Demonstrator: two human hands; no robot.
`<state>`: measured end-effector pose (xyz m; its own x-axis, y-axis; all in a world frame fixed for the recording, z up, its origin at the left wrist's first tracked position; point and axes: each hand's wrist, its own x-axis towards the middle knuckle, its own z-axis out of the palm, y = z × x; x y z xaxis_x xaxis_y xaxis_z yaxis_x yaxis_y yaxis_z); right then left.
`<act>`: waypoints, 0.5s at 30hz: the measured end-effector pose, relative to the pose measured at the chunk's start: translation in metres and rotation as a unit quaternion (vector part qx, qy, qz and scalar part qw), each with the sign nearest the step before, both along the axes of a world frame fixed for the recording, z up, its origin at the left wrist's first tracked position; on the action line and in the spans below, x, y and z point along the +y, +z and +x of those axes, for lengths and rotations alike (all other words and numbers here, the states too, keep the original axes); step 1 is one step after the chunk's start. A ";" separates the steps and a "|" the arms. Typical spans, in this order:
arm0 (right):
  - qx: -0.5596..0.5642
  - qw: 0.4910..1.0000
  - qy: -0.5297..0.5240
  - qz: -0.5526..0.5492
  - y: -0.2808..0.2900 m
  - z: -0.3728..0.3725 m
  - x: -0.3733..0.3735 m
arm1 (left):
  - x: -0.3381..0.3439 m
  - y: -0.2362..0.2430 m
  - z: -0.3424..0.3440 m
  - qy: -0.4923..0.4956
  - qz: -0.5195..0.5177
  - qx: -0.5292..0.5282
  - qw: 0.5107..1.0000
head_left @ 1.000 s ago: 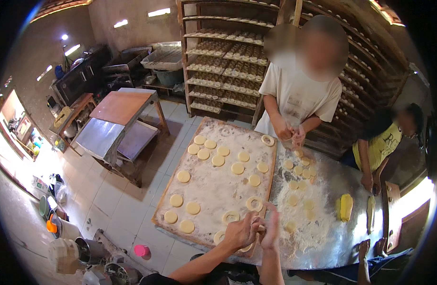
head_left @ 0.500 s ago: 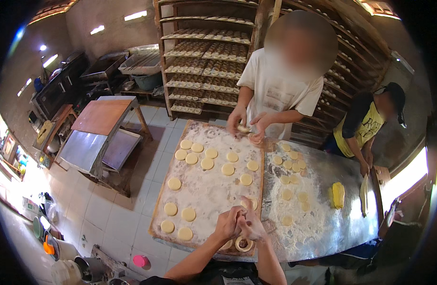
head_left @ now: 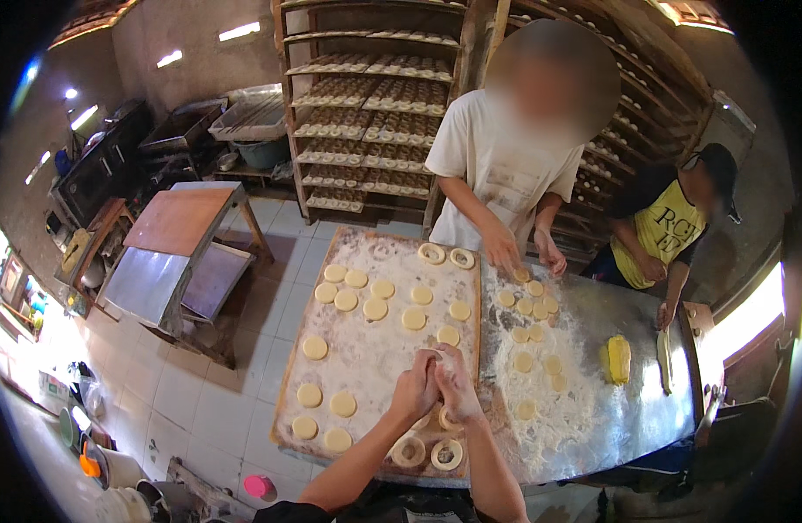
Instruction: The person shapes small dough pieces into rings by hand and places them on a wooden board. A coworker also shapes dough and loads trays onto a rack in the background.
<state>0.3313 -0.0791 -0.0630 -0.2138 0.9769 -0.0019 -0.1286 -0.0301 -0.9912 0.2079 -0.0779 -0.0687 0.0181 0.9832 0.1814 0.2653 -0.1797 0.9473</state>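
My left hand (head_left: 416,389) and my right hand (head_left: 456,385) are brought together above the near right part of a floured wooden board (head_left: 366,337). Their fingers are closed against each other; whatever they hold between them, if anything, is hidden. Below my wrists lie a ring-shaped dough piece (head_left: 409,451) and another dough ring (head_left: 446,454) with a dark centre. A further piece is partly covered by my right hand. Flat round dough discs (head_left: 343,404) are spread over the board to the left and beyond my hands.
Across the table a co-worker's hand (head_left: 502,251) reaches to dough discs on the floured metal tabletop (head_left: 584,418). Two dough rings (head_left: 431,254) lie at the board's far edge. A yellow dough lump (head_left: 619,360) sits rightward, near another person. Behind stands a rack (head_left: 370,109) of filled trays.
My joined hands have moved slightly up and away from me, uncovering a dough ring. The co-worker's hands went right to the discs, and two dough rings now show at the board's far edge.
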 end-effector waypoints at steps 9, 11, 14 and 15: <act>-0.506 0.847 -0.164 0.023 -0.008 0.008 0.054 | 0.071 -0.037 -0.020 0.102 -0.064 0.335 0.934; -0.448 0.887 -0.113 0.008 -0.017 0.014 0.054 | 0.060 -0.041 -0.032 0.094 -0.052 0.351 0.930; -0.541 0.839 -0.058 -0.002 -0.030 0.011 0.043 | 0.037 -0.044 -0.037 -0.016 -0.115 0.421 0.900; -0.597 0.801 -0.035 -0.019 -0.033 0.007 0.040 | 0.034 -0.045 -0.035 -0.001 -0.107 0.412 0.905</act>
<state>0.3380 -0.0391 -0.0963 0.0178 0.9807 -0.1946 0.9077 -0.0974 -0.4081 0.1732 -0.0443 -0.1134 0.0618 0.9942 -0.0883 0.8972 -0.0166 0.4413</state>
